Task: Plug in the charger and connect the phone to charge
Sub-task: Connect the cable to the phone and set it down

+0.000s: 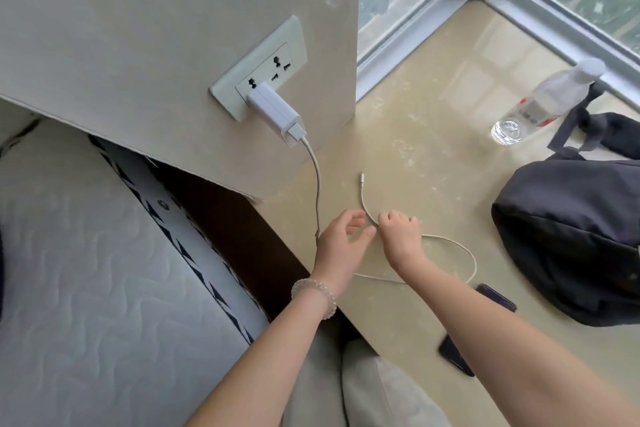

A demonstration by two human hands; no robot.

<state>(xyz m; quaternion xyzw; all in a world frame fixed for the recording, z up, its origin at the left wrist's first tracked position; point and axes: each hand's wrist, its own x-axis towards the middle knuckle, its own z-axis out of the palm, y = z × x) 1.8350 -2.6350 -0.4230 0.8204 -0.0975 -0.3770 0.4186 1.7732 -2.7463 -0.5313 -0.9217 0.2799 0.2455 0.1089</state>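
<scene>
Pinching white cable (450,242) near its free end: right hand (398,236), fingers clenched on it. Left hand (341,236) just beside, grip released, fingers curled loosely. Charger (275,109) sits in wall socket (263,69), cable hanging from it, then looping across worktop (433,114). Cable tip lifted, unconnected. Phone (495,296) lies on worktop, partly hidden under right forearm. Black bag (571,236) and water bottle (547,100) nearby.

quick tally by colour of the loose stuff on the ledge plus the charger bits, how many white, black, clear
White: 2, the charger in the wall socket and its cable, held by the right hand
Black: 2, the bag and the phone under the right forearm
Clear: 1, the water bottle
Total: 5
</scene>
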